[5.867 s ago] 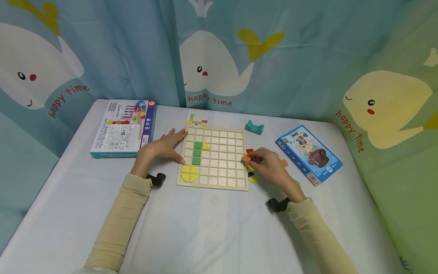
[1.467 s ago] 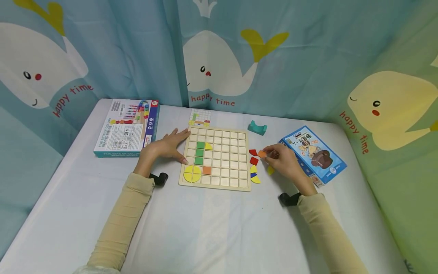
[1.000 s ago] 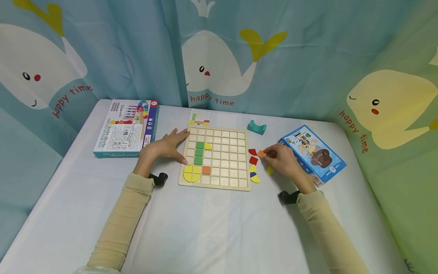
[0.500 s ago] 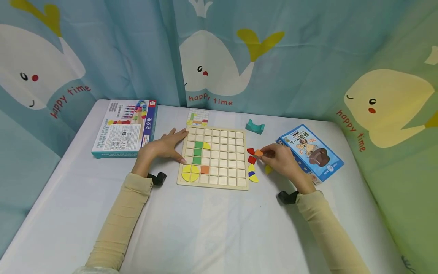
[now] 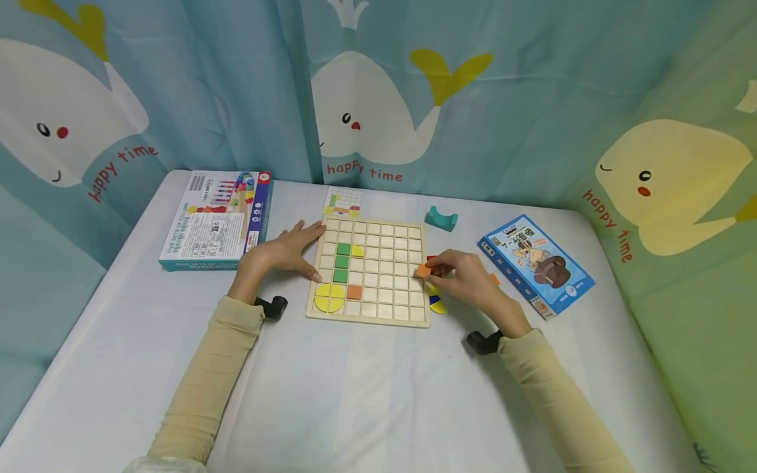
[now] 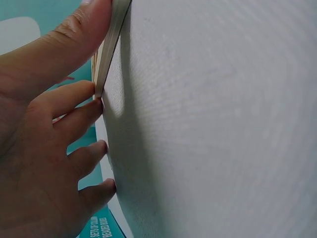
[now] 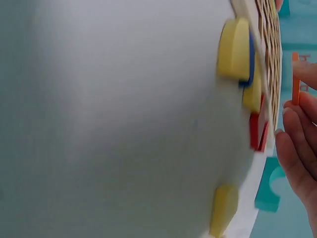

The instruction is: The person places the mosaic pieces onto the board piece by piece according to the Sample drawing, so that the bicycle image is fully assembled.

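A wooden grid board (image 5: 387,314) lies mid-table. My left hand (image 5: 284,253) rests at its left edge, fingers spread and thumb on the rim; the left wrist view shows the thumb (image 6: 74,42) against the board's side. Between the thumb and fingers of my right hand (image 5: 467,279) is an orange square tile (image 5: 423,270), held over the board's right edge. In the right wrist view that orange tile (image 7: 295,79) stands edge-on, off the table. On the board sit green squares (image 5: 341,262), a yellow circle of quarter tiles (image 5: 328,298), a yellow quarter (image 5: 357,251) and an orange square (image 5: 354,292).
Right of the board lie yellow and blue pieces (image 5: 436,303), partly hidden red tiles (image 7: 258,130) and a lone yellow piece (image 7: 224,210). A pattern card (image 5: 343,201) and a teal holder (image 5: 441,219) lie behind. Boxes stand left (image 5: 215,220) and right (image 5: 535,266).
An orange square has come to lie on the board beside the yellow circle. My right hand picked up another orange tile and moved left with it to the board's edge. My left hand stays put.
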`<state>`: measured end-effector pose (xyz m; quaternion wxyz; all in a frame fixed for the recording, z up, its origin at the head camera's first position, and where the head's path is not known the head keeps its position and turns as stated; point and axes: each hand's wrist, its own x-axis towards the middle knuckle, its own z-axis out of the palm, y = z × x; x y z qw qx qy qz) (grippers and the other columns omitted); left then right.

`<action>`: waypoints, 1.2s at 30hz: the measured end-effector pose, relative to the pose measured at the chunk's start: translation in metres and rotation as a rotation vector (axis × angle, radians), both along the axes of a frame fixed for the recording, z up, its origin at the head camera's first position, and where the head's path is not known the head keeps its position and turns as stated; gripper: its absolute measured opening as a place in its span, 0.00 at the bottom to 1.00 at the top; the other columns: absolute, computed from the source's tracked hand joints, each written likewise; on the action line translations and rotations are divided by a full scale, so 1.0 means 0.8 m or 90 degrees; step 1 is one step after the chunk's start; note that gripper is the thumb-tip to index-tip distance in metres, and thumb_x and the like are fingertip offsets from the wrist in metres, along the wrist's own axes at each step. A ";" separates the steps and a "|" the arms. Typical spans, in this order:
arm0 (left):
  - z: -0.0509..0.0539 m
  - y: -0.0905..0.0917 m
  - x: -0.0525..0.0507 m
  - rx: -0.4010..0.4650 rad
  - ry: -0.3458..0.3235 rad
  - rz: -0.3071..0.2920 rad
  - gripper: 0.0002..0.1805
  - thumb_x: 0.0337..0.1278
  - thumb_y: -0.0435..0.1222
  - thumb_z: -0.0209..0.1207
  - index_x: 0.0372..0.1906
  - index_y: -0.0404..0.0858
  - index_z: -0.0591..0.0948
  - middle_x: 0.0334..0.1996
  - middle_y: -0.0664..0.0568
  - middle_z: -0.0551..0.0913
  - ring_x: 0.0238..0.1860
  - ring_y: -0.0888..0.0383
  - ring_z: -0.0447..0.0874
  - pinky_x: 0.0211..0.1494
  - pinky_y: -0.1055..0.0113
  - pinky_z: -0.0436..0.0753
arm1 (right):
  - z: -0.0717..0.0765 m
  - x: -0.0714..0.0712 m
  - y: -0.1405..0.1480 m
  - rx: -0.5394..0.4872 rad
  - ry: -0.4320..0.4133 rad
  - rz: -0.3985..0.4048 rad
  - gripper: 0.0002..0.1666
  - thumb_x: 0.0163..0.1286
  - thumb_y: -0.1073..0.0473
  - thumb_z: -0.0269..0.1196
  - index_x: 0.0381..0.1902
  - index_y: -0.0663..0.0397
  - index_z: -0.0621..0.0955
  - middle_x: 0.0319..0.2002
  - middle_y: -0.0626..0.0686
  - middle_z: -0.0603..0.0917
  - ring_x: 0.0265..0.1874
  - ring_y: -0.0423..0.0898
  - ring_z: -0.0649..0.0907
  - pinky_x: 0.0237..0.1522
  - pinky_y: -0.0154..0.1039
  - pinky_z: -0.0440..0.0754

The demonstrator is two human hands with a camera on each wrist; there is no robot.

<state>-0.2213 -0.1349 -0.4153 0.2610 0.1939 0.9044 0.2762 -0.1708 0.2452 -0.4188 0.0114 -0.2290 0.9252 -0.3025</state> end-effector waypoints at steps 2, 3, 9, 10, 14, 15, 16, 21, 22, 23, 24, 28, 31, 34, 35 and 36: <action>0.000 0.000 0.000 0.001 0.001 -0.002 0.60 0.53 0.44 0.75 0.83 0.39 0.50 0.85 0.46 0.42 0.84 0.39 0.29 0.83 0.38 0.34 | 0.001 0.001 -0.005 -0.002 0.008 0.019 0.12 0.62 0.67 0.73 0.44 0.66 0.88 0.34 0.57 0.88 0.32 0.49 0.85 0.37 0.47 0.87; 0.000 0.000 0.001 0.003 0.002 -0.003 0.60 0.53 0.44 0.75 0.83 0.38 0.51 0.85 0.45 0.42 0.84 0.39 0.29 0.83 0.38 0.34 | 0.001 0.002 -0.008 -0.002 0.011 0.028 0.12 0.62 0.67 0.73 0.44 0.66 0.88 0.34 0.56 0.88 0.32 0.48 0.85 0.36 0.45 0.87; 0.001 0.000 0.001 0.007 0.004 -0.003 0.60 0.52 0.44 0.76 0.83 0.39 0.50 0.85 0.46 0.42 0.84 0.39 0.29 0.83 0.38 0.35 | 0.005 0.008 -0.024 0.001 -0.010 0.054 0.13 0.63 0.65 0.73 0.45 0.64 0.88 0.35 0.55 0.88 0.30 0.45 0.84 0.33 0.34 0.83; 0.001 -0.001 0.000 0.006 0.004 -0.002 0.60 0.52 0.44 0.76 0.84 0.39 0.50 0.85 0.46 0.42 0.84 0.39 0.29 0.83 0.38 0.35 | 0.005 0.009 -0.026 0.000 -0.015 0.057 0.13 0.64 0.65 0.73 0.45 0.63 0.88 0.35 0.55 0.88 0.31 0.44 0.84 0.33 0.34 0.83; 0.002 0.000 0.000 0.007 -0.004 0.003 0.61 0.52 0.44 0.76 0.84 0.40 0.50 0.85 0.46 0.41 0.84 0.40 0.28 0.83 0.38 0.34 | 0.006 0.013 -0.037 -0.002 -0.018 0.078 0.11 0.64 0.66 0.71 0.45 0.64 0.88 0.36 0.55 0.88 0.33 0.46 0.83 0.36 0.37 0.84; 0.001 -0.001 0.000 0.005 -0.004 0.003 0.61 0.52 0.44 0.76 0.84 0.39 0.50 0.85 0.46 0.41 0.84 0.40 0.28 0.83 0.38 0.34 | 0.006 0.014 -0.039 0.000 -0.016 0.085 0.11 0.64 0.67 0.71 0.45 0.64 0.88 0.37 0.56 0.88 0.33 0.46 0.84 0.36 0.38 0.85; 0.001 -0.001 0.000 0.004 -0.005 0.003 0.61 0.52 0.44 0.76 0.84 0.40 0.50 0.85 0.46 0.41 0.84 0.40 0.28 0.83 0.37 0.34 | 0.006 0.015 -0.042 0.001 -0.016 0.091 0.11 0.64 0.68 0.71 0.45 0.64 0.88 0.37 0.56 0.88 0.34 0.47 0.84 0.37 0.39 0.85; -0.001 -0.001 0.000 -0.006 -0.006 0.001 0.60 0.52 0.44 0.75 0.84 0.40 0.50 0.85 0.46 0.41 0.84 0.39 0.27 0.83 0.37 0.35 | 0.004 0.019 -0.056 0.003 -0.024 0.107 0.12 0.63 0.67 0.71 0.46 0.65 0.88 0.37 0.55 0.89 0.34 0.47 0.84 0.38 0.38 0.86; -0.001 -0.001 -0.001 -0.008 -0.008 0.002 0.60 0.52 0.44 0.75 0.84 0.40 0.50 0.85 0.46 0.41 0.84 0.39 0.27 0.83 0.36 0.35 | 0.004 0.019 -0.059 0.004 -0.026 0.110 0.13 0.63 0.67 0.71 0.46 0.65 0.88 0.37 0.55 0.89 0.34 0.46 0.85 0.38 0.38 0.86; -0.001 0.000 -0.002 -0.009 -0.009 0.002 0.60 0.52 0.44 0.75 0.84 0.39 0.50 0.85 0.45 0.41 0.84 0.38 0.27 0.82 0.35 0.35 | 0.005 0.020 -0.062 0.004 -0.029 0.112 0.13 0.63 0.66 0.72 0.46 0.65 0.88 0.37 0.55 0.89 0.35 0.46 0.85 0.39 0.38 0.86; 0.000 0.000 -0.002 -0.009 -0.010 0.003 0.60 0.52 0.44 0.75 0.84 0.39 0.50 0.85 0.45 0.41 0.83 0.38 0.27 0.82 0.35 0.35 | 0.005 0.020 -0.064 0.006 -0.033 0.114 0.13 0.63 0.65 0.72 0.46 0.65 0.88 0.38 0.55 0.89 0.35 0.46 0.85 0.39 0.38 0.86; 0.002 0.001 -0.003 -0.013 -0.015 0.007 0.61 0.52 0.45 0.76 0.84 0.41 0.50 0.85 0.46 0.40 0.83 0.37 0.27 0.81 0.33 0.35 | 0.007 0.022 -0.073 0.013 -0.045 0.124 0.15 0.63 0.63 0.73 0.46 0.65 0.88 0.40 0.55 0.89 0.37 0.47 0.86 0.42 0.40 0.87; 0.002 0.002 -0.004 -0.011 -0.013 0.004 0.61 0.52 0.45 0.75 0.84 0.41 0.49 0.85 0.46 0.40 0.83 0.37 0.27 0.81 0.33 0.35 | 0.007 0.023 -0.078 0.011 -0.053 0.126 0.14 0.63 0.62 0.74 0.45 0.63 0.88 0.40 0.55 0.89 0.37 0.46 0.85 0.42 0.41 0.87; 0.001 0.003 -0.004 -0.013 -0.012 0.001 0.61 0.52 0.44 0.75 0.84 0.41 0.49 0.85 0.46 0.40 0.83 0.38 0.27 0.81 0.33 0.35 | 0.005 0.022 -0.083 0.009 -0.058 0.129 0.14 0.64 0.61 0.74 0.45 0.62 0.88 0.40 0.54 0.89 0.38 0.46 0.85 0.43 0.39 0.87; 0.002 0.002 -0.004 -0.014 -0.012 0.002 0.61 0.52 0.44 0.75 0.84 0.41 0.49 0.85 0.46 0.40 0.83 0.38 0.27 0.81 0.33 0.35 | 0.005 0.022 -0.085 0.009 -0.059 0.132 0.14 0.64 0.61 0.74 0.45 0.62 0.88 0.41 0.54 0.89 0.38 0.45 0.86 0.43 0.39 0.88; 0.002 0.002 -0.004 -0.016 -0.012 0.001 0.61 0.52 0.44 0.75 0.84 0.41 0.49 0.85 0.46 0.40 0.83 0.38 0.27 0.81 0.33 0.36 | 0.005 0.023 -0.088 0.011 -0.058 0.132 0.14 0.64 0.60 0.74 0.46 0.62 0.88 0.41 0.54 0.89 0.39 0.46 0.86 0.43 0.39 0.88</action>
